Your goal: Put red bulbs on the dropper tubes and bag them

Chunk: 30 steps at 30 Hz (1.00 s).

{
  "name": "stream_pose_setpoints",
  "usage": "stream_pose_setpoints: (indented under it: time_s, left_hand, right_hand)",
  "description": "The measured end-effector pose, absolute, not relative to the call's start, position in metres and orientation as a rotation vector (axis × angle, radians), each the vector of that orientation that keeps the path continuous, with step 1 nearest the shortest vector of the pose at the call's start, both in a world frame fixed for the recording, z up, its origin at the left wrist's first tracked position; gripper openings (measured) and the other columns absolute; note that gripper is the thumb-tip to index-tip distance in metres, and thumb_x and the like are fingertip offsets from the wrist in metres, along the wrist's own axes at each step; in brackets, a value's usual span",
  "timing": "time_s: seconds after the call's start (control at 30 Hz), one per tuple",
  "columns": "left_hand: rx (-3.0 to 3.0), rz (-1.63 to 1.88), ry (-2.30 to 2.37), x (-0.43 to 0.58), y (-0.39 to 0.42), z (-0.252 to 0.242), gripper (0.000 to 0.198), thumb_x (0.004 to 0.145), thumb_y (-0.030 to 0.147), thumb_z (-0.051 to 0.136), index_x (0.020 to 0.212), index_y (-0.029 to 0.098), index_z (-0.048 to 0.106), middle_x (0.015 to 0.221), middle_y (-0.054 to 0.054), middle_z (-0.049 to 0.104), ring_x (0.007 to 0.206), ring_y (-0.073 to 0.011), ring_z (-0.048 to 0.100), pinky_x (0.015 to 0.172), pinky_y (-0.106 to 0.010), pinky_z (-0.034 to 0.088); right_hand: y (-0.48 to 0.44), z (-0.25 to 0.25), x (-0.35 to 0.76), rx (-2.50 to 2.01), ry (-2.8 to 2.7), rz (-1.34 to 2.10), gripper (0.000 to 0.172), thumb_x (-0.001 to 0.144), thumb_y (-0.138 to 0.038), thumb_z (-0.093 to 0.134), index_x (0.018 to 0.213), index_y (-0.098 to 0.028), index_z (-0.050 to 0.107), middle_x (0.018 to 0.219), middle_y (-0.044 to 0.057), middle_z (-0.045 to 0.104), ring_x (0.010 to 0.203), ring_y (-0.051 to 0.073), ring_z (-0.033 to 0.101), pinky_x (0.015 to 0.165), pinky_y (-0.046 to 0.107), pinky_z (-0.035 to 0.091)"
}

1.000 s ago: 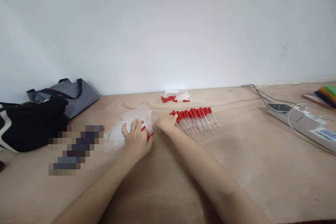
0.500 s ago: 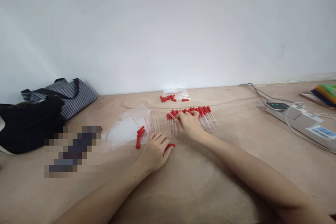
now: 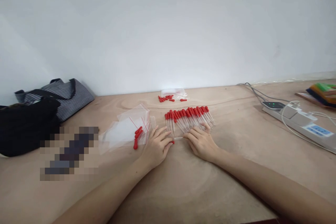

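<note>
My left hand (image 3: 156, 145) rests on the wooden table (image 3: 183, 189) and pinches a small red rubber cap (image 3: 172, 142) at its fingertips. My right hand (image 3: 201, 142) lies just to the right, its thumb and finger on the end of a clear glass tube (image 3: 179, 138) that lies between the two hands. Right behind them is a row of several clear droppers with red bulbs (image 3: 189, 116). Left of my left hand, clear zip bags (image 3: 126, 127) lie in a loose pile with a few red caps (image 3: 137, 136) on them.
More red caps and a clear bag (image 3: 170, 97) lie near the wall. A striped bag (image 3: 63, 96) and a black bag (image 3: 25, 126) sit far left. A power strip with cables (image 3: 296, 120) and coloured sheets (image 3: 321, 92) are at the right.
My left hand left the bags and moved right with the red cap. My right hand reached into the dropper row, then drew back towards me with a glass tube.
</note>
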<state>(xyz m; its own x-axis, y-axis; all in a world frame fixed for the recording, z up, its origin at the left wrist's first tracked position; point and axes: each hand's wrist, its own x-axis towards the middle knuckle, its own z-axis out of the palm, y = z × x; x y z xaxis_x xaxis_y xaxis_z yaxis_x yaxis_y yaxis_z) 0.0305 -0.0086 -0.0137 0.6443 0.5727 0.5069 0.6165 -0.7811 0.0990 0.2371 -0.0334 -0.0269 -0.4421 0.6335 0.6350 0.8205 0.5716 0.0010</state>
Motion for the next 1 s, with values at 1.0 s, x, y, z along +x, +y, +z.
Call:
stream_pose_setpoints:
  time_s: [1.0]
  left_hand:
    - [-2.682, -1.012, -0.956, 0.0327, -0.0105, -0.0168, 0.018, 0.088, 0.02, 0.039, 0.091, 0.02, 0.057, 0.077, 0.001, 0.067, 0.08, -0.0161, 0.059, 0.103, -0.047, 0.007]
  right_hand:
    - [-0.0304, -0.0309, 0.2372, -0.921, -2.14, -0.343, 0.018, 0.079, -0.01, 0.045, 0.087, -0.019, 0.058, 0.075, -0.002, 0.064, 0.065, 0.008, 0.053, 0.085, 0.034, 0.018]
